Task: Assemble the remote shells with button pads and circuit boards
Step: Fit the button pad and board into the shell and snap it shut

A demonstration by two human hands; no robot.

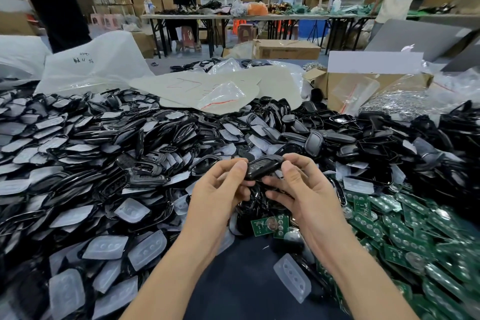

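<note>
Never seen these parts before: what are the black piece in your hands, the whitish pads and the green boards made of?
Remote shell: seemingly hard glossy plastic, showing sharp highlights. Button pads: milky, translucent, probably soft silicone, with moulded bumps. Circuit boards: rigid green laminate, likely fibreglass, carrying round silvery discs.

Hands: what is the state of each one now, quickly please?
Left hand: closed, holding the left end of the shell.
Right hand: closed, holding the right end of the same shell.

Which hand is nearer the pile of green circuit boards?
Right. The right hand sits just left of the pile; the left hand is farther left, beyond the shell.
</note>
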